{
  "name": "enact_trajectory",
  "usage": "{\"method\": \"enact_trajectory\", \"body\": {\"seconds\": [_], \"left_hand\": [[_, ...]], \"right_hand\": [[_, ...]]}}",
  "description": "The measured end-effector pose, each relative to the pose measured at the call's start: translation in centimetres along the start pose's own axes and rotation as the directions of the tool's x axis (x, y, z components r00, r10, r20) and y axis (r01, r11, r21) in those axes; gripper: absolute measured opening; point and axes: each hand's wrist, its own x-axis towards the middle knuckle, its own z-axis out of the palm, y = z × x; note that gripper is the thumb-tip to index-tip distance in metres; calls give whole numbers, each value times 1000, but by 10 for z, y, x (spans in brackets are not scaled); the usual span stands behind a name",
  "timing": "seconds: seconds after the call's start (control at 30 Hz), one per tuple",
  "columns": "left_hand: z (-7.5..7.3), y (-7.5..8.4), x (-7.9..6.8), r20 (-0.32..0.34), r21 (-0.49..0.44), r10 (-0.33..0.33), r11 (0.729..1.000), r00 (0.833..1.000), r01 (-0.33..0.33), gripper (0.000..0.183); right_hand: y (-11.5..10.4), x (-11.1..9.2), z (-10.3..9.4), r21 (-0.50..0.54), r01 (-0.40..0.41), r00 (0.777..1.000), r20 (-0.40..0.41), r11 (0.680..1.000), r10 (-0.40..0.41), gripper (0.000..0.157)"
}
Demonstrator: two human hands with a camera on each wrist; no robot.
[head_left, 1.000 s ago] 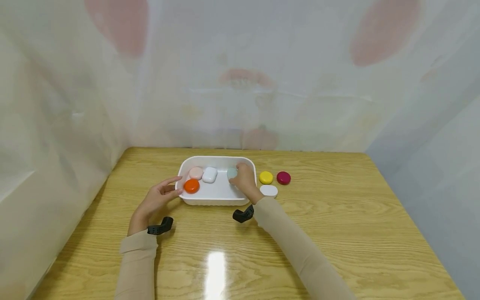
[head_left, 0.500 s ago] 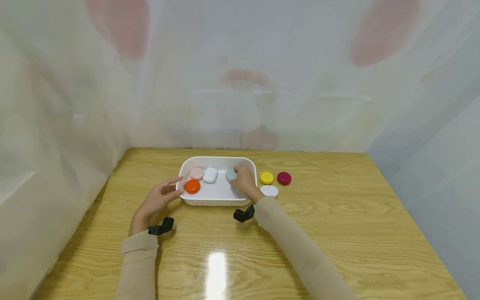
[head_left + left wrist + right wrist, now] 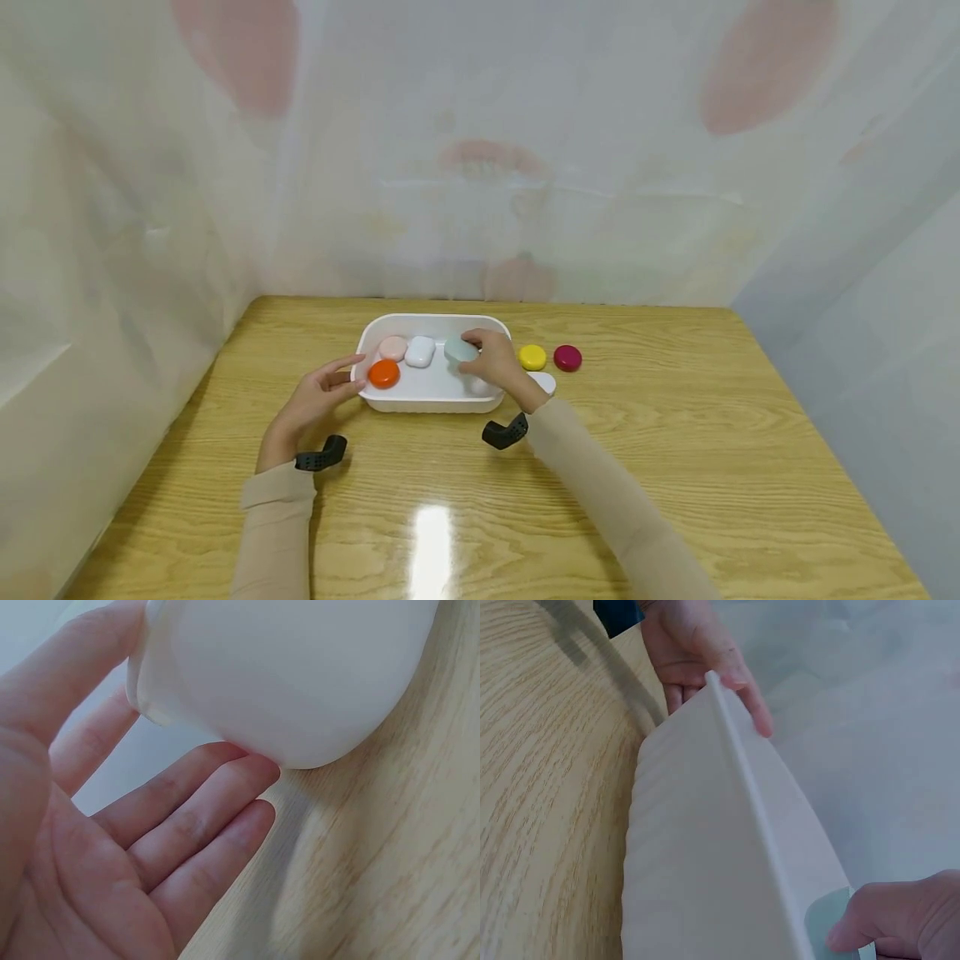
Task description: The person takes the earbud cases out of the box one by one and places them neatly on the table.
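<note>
A white rectangular basin (image 3: 431,405) with rounded corners lies on the wooden table. My left hand (image 3: 318,398) steadies its left end, thumb and index finger at the rim. In the left wrist view, the other fingers of the left hand (image 3: 172,832), fairly straight, touch the outer wall. My right hand (image 3: 498,360) pinches a pale green rounded piece (image 3: 457,350) between thumb and fingers, inside the basin's right half. The piece is tilted and partly hidden by the fingers. Beside it lie a white rounded piece (image 3: 420,352), a pale pink one (image 3: 393,348) and an orange one (image 3: 384,374).
Right of the basin, a yellow round piece (image 3: 532,357) and a dark red one (image 3: 567,358) lie on the table (image 3: 675,433). A white oval piece (image 3: 545,382) is partly covered by my right wrist. Pale sheeting (image 3: 637,225) hangs behind the table.
My right hand has drawn back a little to the right and up, and the pale green piece has tilted in its grip. My left hand has stayed at the basin's end.
</note>
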Motion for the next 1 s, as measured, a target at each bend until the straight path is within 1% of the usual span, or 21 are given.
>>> {"method": "enact_trajectory", "body": {"seconds": [0.1, 0.17, 0.3, 0.53, 0.63, 0.83, 1.0], "left_hand": [[0, 1, -1, -2, -4, 0, 1000, 1000, 0, 62], [-1, 2, -1, -5, -6, -2, 1000, 1000, 2, 62], [-1, 4, -2, -7, -4, -4, 1000, 1000, 4, 62], [-1, 4, -2, 0, 1, 2, 1000, 1000, -2, 62], [0, 3, -2, -1, 0, -1, 1000, 1000, 1, 62], [1, 0, -1, 2, -1, -4, 1000, 1000, 4, 63], [0, 0, -1, 2, 1, 3, 1000, 1000, -3, 63]], "right_hand": [[3, -6, -8, 49, 17, 1000, 3, 999, -18, 48], [6, -10, -13, 93, 19, 1000, 17, 995, -21, 48], [12, -18, -27, 145, 36, 998, 43, 989, -43, 49], [22, -36, -52, 160, 79, 995, 53, 984, -88, 49], [27, -45, -61, 170, 107, 992, 43, 980, -116, 49], [42, -61, -72, 144, 168, 984, 30, 975, -174, 46], [52, -72, -78, 104, 188, 980, 41, 977, -193, 45]]}}
